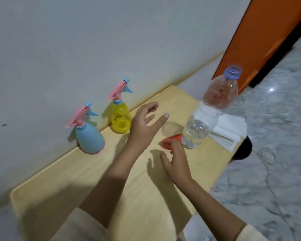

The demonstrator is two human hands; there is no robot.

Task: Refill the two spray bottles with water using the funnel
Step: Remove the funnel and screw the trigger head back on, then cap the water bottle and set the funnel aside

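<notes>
Table (101, 173): a pale wooden top pushed against the wall, which likely served as a backstop for the items ranged along its far edge; the near half lay bare, leaving room to work
Water bottle (219, 94): the tallest item, clear with a blue cap on, stood at the far right corner beside a stack of white paper (228, 133), probably kept there for spills
Blue spray bottle (89, 138): upright near the wall, pink trigger head on, so not yet opened for filling
Yellow spray bottle (120, 119): upright just beyond the blue one, also near the wall, its trigger head likewise in place
Glass (195, 133): clear, holding water, stood in front of the water bottle, within easy reach of the right hand
Funnel (171, 140): small and orange, lay on its side on the table just left of the glass, partly hidden by the right hand
Left hand (142, 126): forearm stretched forward over the table, palm down, fingers spread and holding nothing, hovering close beside the yellow spray bottle as if about to reach for it
Right hand (176, 164): lower and nearer, fingers curled loosely at the funnel; whether they gripped it or only touched it I could not tell
</notes>
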